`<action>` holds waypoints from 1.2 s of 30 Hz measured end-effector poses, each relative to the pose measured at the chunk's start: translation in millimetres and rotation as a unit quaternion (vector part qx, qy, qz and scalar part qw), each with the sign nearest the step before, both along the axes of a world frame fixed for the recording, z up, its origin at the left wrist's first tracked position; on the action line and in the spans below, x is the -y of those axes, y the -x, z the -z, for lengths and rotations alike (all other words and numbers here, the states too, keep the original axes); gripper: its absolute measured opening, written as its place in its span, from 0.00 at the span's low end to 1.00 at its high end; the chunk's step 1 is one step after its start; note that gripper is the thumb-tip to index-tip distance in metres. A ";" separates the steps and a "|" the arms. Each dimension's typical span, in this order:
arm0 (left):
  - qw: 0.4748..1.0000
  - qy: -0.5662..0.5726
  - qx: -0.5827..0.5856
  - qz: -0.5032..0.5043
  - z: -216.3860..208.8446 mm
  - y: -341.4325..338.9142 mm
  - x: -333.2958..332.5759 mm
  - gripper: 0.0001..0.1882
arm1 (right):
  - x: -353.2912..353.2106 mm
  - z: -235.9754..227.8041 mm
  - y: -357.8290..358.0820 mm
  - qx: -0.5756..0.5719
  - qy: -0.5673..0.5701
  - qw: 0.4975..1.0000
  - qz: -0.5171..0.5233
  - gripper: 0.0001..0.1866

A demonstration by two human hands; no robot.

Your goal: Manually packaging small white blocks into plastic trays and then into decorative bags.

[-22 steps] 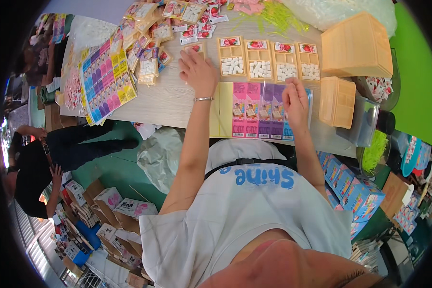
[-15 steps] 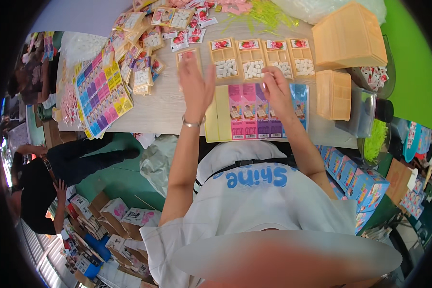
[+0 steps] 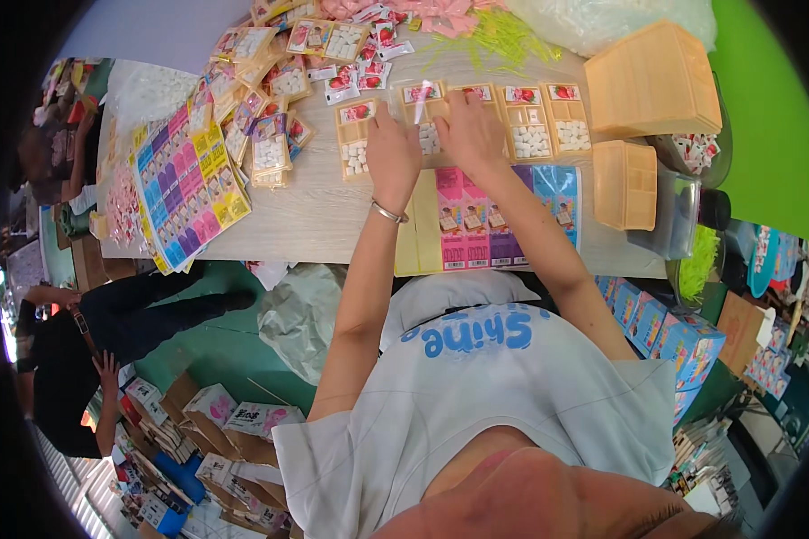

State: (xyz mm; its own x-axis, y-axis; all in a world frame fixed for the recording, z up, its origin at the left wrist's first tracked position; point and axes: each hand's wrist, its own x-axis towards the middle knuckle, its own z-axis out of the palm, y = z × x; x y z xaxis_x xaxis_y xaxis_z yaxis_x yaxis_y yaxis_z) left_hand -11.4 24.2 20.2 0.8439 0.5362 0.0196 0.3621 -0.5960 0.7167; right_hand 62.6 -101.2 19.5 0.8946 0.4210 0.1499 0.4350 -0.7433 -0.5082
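Note:
Several small tan compartment trays stand in a row on the table, each showing a strawberry-print sachet at its far end and small white pieces nearer me. My left hand (image 3: 394, 153) lies between the leftmost tray (image 3: 353, 148) and the second tray (image 3: 422, 92), fingers stretched forward, thumb apart. Over the second and third trays reaches my right hand (image 3: 472, 135), with its fingers forward and its thumb apart. A pale, shiny streak shows between the hands; I cannot make out what it is. My hands partly hide both trays. Under my wrists lies a printed card sheet (image 3: 512, 216).
Filled trays pile up with sachets (image 3: 369, 76) at the far left, beside more printed sheets (image 3: 189, 189). Stacked empty trays (image 3: 651, 85) stand at the right, near a clear container (image 3: 669, 216). Green shreds (image 3: 494, 40) lie at the back. Another person (image 3: 72, 350) stands at left.
My left hand has come down and right, uncovering the leftmost tray. My right hand has moved left from the fourth tray, its pinched fingers now stretched forward.

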 end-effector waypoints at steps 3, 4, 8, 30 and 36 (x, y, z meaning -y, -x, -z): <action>0.983 -0.179 0.039 -0.013 8.1 -2.8 10.9 0.33 | 12.2 -7.4 9.1 0.027 0.053 0.998 0.020 0.21; 0.984 -0.173 0.023 0.024 12.1 -3.7 8.5 0.34 | 22.2 -16.1 13.6 0.023 0.018 0.999 0.023 0.21; 0.941 -0.310 0.046 0.125 35.2 -15.6 14.4 0.36 | 100.0 -61.5 39.6 0.052 -0.082 0.995 0.025 0.19; 0.896 -0.360 -0.084 0.244 46.5 -2.2 -3.2 0.35 | 388.5 -112.1 31.3 -0.187 -0.127 0.938 0.263 0.14; 0.907 -0.337 -0.075 0.243 26.0 -0.6 4.8 0.34 | 396.2 -106.8 27.7 -0.248 -0.214 0.903 0.279 0.11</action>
State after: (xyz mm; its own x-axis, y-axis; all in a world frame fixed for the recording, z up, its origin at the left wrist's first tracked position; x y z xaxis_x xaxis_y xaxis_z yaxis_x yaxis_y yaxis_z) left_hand -10.8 19.4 -5.8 0.9975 0.0095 0.0699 0.0028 -0.9955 0.0952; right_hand 35.0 -497.5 126.2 0.9515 -0.1166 -0.2848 -0.3056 -0.4662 -0.8302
